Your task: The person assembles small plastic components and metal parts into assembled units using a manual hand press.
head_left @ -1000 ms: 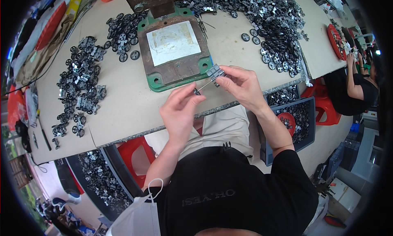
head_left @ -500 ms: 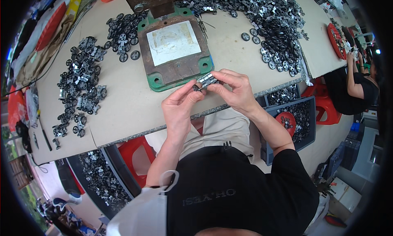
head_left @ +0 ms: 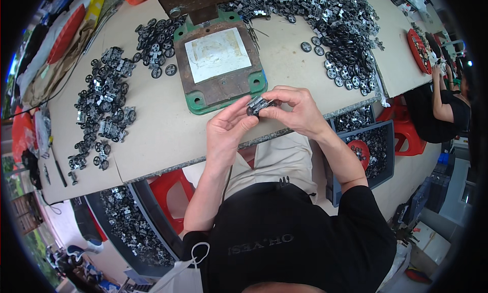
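Both hands meet over the front edge of the table, around a small silver-and-black toy car chassis (head_left: 260, 104) with black wheels. My right hand (head_left: 299, 110) pinches its right end between thumb and fingers. At its left end, the thumb and fingertips of my left hand (head_left: 227, 129) close about a black wheel; the fingers partly hide the contact. Just beyond the hands stands a green and brown metal press base (head_left: 222, 92) with a white pad (head_left: 218, 54) on top.
Wheeled chassis lie piled at left (head_left: 104, 100). Loose black wheels (head_left: 351, 72) and a heap of silver-black parts (head_left: 330, 13) cover the back right. Grey crates of parts (head_left: 389, 161) (head_left: 134, 211) flank my lap, beside red stools (head_left: 173, 191). Another person (head_left: 450, 102) sits at far right.
The chassis has turned in my fingers, and a wheel now shows at its left end. My left hand has shifted slightly right, its fingers straighter. The whole view has moved a little.
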`<action>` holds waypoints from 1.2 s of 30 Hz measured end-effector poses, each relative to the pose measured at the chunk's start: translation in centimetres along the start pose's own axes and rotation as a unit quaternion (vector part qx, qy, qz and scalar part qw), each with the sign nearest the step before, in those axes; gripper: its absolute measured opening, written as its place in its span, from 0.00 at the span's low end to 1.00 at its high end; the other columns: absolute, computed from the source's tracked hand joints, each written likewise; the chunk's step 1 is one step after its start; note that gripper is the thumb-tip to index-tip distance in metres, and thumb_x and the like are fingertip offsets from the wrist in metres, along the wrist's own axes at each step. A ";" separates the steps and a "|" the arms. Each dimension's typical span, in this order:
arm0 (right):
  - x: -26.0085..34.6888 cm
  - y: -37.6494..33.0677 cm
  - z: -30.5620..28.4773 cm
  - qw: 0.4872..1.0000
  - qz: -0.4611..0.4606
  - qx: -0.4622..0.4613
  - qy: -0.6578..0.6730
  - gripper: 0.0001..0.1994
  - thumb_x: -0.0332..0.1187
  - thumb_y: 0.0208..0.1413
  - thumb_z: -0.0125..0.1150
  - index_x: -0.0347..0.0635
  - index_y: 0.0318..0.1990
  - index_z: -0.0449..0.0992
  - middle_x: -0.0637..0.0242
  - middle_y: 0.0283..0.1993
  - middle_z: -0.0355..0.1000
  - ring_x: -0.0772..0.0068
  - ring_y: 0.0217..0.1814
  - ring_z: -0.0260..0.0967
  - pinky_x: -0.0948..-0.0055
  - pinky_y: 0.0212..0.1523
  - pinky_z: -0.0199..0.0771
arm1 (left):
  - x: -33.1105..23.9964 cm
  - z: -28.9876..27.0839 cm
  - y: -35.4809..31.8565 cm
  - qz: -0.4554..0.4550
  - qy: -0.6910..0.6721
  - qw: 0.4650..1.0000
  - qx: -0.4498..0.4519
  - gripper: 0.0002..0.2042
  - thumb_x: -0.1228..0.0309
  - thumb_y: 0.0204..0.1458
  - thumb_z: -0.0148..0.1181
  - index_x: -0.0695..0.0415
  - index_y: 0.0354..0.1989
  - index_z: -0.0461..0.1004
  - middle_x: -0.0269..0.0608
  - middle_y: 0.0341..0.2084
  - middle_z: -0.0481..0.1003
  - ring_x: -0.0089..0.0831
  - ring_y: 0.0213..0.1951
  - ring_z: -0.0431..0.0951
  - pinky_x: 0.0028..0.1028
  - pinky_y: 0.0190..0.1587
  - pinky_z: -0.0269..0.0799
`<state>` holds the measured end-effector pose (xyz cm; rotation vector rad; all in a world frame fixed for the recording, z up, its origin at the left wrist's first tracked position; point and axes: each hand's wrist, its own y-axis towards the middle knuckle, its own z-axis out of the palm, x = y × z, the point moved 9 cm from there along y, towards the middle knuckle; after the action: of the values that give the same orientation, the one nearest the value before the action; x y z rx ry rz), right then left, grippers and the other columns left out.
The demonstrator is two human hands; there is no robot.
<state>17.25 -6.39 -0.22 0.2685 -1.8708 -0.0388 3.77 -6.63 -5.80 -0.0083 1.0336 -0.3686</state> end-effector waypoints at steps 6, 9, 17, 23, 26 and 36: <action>0.6 0.3 1.1 0.993 0.054 0.084 -0.059 0.15 0.26 0.42 0.65 0.35 0.40 0.74 0.65 0.30 0.74 0.79 0.28 0.67 0.79 0.29 0.67 | 0.2 0.7 0.3 -0.046 0.028 0.997 0.052 0.20 0.84 0.46 0.58 0.66 0.50 0.68 0.43 0.34 0.75 0.22 0.33 0.76 0.19 0.38 0.72; 0.0 0.7 0.5 0.990 0.098 0.096 -0.024 0.17 0.27 0.41 0.66 0.36 0.41 0.73 0.64 0.32 0.74 0.80 0.27 0.67 0.80 0.29 0.67 | 0.0 -0.2 0.2 -0.042 0.082 0.995 0.039 0.17 0.84 0.46 0.58 0.66 0.48 0.69 0.43 0.32 0.76 0.22 0.33 0.76 0.19 0.36 0.73; -5.4 4.6 -12.0 0.882 0.037 -0.120 -0.455 0.14 0.28 0.46 0.59 0.37 0.42 0.73 0.58 0.40 0.71 0.60 0.40 0.69 0.68 0.42 0.69 | 0.2 -0.7 0.1 -0.032 0.065 0.997 0.036 0.13 0.80 0.49 0.56 0.65 0.45 0.71 0.43 0.32 0.76 0.29 0.33 0.77 0.26 0.39 0.73; -3.3 5.0 -10.1 0.869 -0.014 -0.069 -0.490 0.12 0.27 0.48 0.55 0.36 0.42 0.72 0.54 0.41 0.69 0.55 0.45 0.67 0.63 0.44 0.68 | 0.5 -0.4 0.1 -0.054 0.063 0.996 0.019 0.14 0.79 0.50 0.55 0.65 0.47 0.70 0.42 0.32 0.76 0.27 0.32 0.77 0.22 0.37 0.74; -1.3 3.6 -6.1 0.958 -0.020 0.015 -0.287 0.13 0.27 0.52 0.52 0.38 0.46 0.71 0.58 0.40 0.68 0.61 0.43 0.67 0.68 0.43 0.67 | 0.6 -0.6 -0.1 -0.050 0.078 0.995 0.022 0.15 0.79 0.50 0.56 0.65 0.47 0.70 0.41 0.31 0.76 0.25 0.31 0.77 0.21 0.35 0.74; -2.0 -0.7 1.5 0.967 0.107 0.184 0.138 0.18 0.39 0.60 0.46 0.37 0.51 0.70 0.66 0.46 0.66 0.81 0.34 0.60 0.82 0.35 0.63 | 0.2 0.7 -0.5 -0.086 0.136 0.985 0.059 0.15 0.76 0.49 0.59 0.63 0.46 0.72 0.34 0.30 0.76 0.13 0.29 0.72 0.15 0.32 0.71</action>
<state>16.51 -6.79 -2.68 0.3076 -1.6094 0.4752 4.30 -7.26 -5.54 0.0611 1.2839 -0.5993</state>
